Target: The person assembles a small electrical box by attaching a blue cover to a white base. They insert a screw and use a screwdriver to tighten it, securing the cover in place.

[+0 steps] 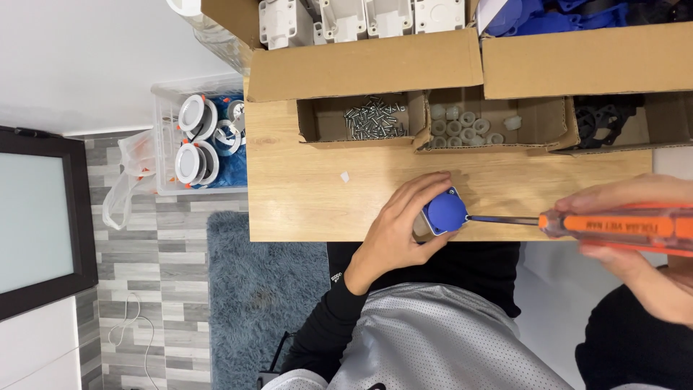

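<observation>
My left hand (395,235) sits a little below the centre of the frame, at the near edge of the wooden tabletop (303,202). Its fingers are curled around a small part with a blue cap (446,211): the thumb presses its lower side and the other fingers wrap over its top. The cap is a rounded, smooth, deep-blue dome set on a pale square body with a light grey rim at the corners. I can see only a sliver of that pale body below the dome, since my palm covers the rest.

My right hand (635,238) comes in from the right edge of the frame, fingers closed tightly around the orange translucent handle of a screwdriver (613,225). Its dark shaft lies nearly level, pointing left, and the tip touches the right side of the blue cap.

Above my hands, across the top half of the frame, open cardboard boxes stand in a row. One holds silver screws (374,120), the next holds small white plastic rings (462,124), and the one on the right holds black parts (603,119). Behind them are white plastic housings (361,18) and blue parts (534,14). In the upper left, beside the table, a clear bin holds round white light fittings (196,141).
</observation>
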